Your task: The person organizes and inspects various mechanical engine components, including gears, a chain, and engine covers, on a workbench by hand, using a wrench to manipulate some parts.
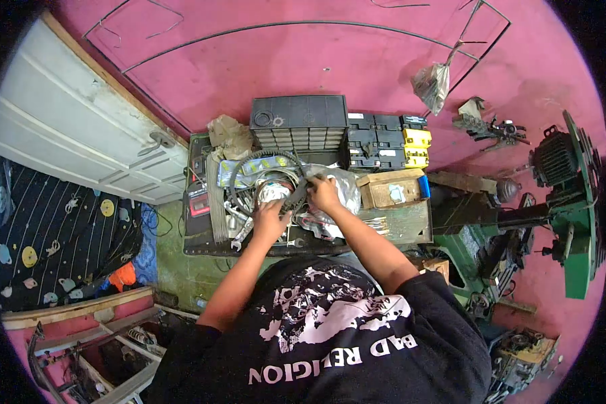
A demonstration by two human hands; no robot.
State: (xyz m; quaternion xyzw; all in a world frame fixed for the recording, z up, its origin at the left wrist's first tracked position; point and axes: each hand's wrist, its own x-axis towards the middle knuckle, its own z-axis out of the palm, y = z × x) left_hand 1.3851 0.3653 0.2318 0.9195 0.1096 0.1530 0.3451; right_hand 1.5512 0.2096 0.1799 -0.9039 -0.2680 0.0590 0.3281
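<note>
A black ribbed drive belt (241, 168) forms a large loop above the cluttered bench. My right hand (324, 194) is closed around the belt's right side. Lower and to the left, my left hand (271, 219) has its fingers bent at the lower end of the belt; they seem to pinch it, though the fingertips are partly hidden. Beneath the loop lies a silvery, foil-like bundle (271, 192), close to my left hand. Clear plastic bags (343, 185) lie beside my right hand. Wrenches (241, 237) rest near the bench's front edge.
Black drawers (299, 111) stand at the back, with stacked black and yellow boxes (377, 141) beside them. An open cardboard box (392, 188) sits to the right of my hands. A green drill press (576, 222) stands farther right. A white door (81, 108) is at left.
</note>
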